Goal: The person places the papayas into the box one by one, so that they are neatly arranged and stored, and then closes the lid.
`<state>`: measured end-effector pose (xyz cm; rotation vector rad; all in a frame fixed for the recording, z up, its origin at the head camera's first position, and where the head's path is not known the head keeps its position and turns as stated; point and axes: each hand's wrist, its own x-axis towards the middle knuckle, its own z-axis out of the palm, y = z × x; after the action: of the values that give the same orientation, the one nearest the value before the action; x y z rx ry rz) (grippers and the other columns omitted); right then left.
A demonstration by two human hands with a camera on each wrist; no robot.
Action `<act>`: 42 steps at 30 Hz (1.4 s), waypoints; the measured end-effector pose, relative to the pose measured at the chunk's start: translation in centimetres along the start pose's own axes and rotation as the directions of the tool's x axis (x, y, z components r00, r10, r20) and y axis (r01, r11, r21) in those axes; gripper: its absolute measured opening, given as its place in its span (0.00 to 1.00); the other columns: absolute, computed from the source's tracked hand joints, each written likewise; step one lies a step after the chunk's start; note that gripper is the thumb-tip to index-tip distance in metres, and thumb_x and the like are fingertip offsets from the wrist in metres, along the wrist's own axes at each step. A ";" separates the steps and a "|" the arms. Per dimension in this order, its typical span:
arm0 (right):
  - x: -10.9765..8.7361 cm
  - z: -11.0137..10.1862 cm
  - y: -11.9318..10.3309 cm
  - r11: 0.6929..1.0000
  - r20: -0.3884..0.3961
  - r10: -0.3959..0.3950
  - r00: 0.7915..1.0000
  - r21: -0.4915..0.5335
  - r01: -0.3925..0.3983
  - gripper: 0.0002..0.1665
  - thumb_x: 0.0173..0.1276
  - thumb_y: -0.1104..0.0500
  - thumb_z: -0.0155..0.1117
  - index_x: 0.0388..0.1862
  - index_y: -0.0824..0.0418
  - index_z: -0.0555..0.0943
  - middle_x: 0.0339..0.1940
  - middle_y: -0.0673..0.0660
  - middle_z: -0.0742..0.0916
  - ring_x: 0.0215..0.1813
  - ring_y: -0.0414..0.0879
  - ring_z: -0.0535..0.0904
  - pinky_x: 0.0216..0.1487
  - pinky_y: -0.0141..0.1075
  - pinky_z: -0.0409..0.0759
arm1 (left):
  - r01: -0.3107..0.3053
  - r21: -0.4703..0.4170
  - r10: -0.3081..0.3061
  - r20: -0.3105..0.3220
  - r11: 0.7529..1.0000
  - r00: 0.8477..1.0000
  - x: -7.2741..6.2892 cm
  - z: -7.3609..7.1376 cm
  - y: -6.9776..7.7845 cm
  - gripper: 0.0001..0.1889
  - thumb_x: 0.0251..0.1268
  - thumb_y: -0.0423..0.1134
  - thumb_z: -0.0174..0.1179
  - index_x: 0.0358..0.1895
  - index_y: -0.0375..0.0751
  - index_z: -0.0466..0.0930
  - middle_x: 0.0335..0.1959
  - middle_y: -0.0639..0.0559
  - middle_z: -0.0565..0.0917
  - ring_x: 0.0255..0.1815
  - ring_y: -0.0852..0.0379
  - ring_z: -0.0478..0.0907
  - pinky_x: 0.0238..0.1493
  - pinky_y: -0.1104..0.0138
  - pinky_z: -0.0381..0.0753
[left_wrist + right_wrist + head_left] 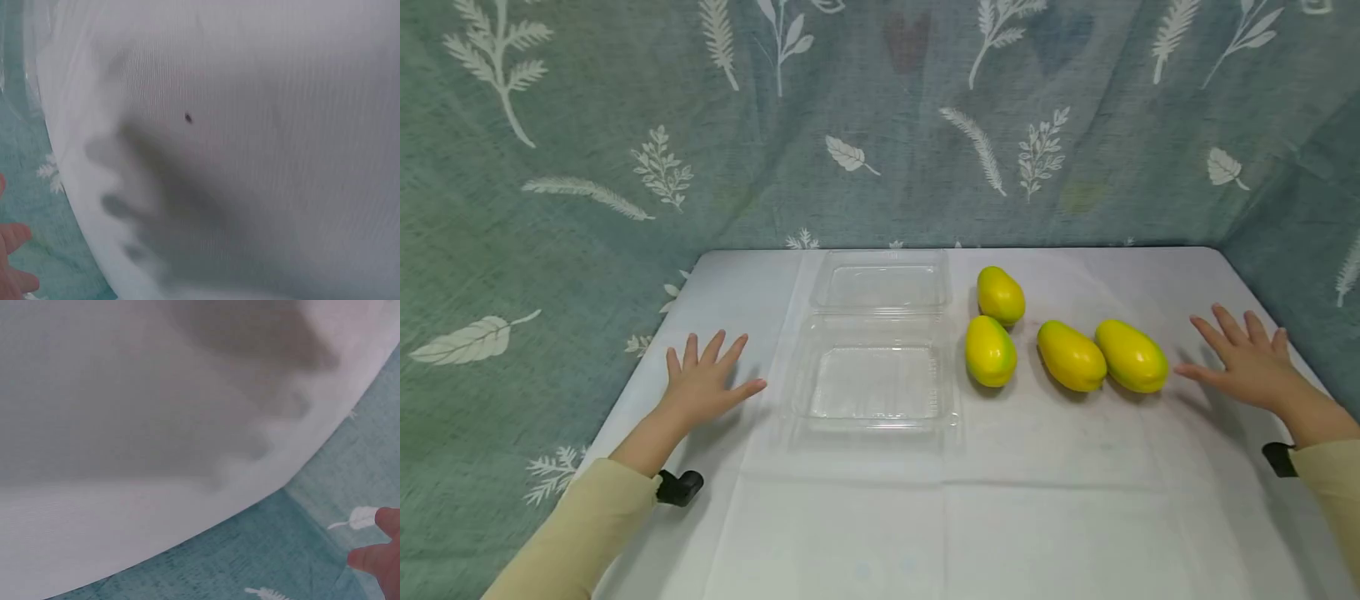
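My left hand (702,387) is spread over the left side of the table, fingers straight and holding nothing. To its right lies a clear plastic clamshell box (876,429), opened flat with its lid toward the back. On the other side my right hand (1251,362) is also spread and holds nothing. Nearest to it is a yellow mango (1132,356), which lies against another mango (1071,356). Two more yellow-green mangoes, a front one (990,352) and a back one (1001,296), sit just right of the box. Only fingertips (15,237) show in the left wrist view.
A white cloth covers the table (1037,533). Green-blue fabric (880,125) with white leaf prints hangs behind and along both sides. A small dark speck (188,117) marks the cloth in the left wrist view. Dark wrist mounts (680,488) show at the sleeves.
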<state>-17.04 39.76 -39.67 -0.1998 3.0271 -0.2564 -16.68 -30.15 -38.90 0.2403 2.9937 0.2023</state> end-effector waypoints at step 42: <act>2.2 -2.5 -6.2 0.957 0.132 -0.156 0.979 0.267 0.117 0.50 0.65 0.45 0.57 0.72 0.67 0.43 0.71 0.73 0.39 0.67 0.76 0.39 0.52 0.74 0.50 | -0.245 -0.151 0.214 -0.198 0.958 0.957 -1.2 2.6 6.6 0.41 0.52 0.59 0.61 0.67 0.43 0.60 0.69 0.43 0.60 0.67 0.32 0.54 0.64 0.40 0.49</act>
<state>-18.69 33.79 -36.32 -0.3884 2.7957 -0.6130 -14.18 -23.54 -40.34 0.5825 3.0931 0.5352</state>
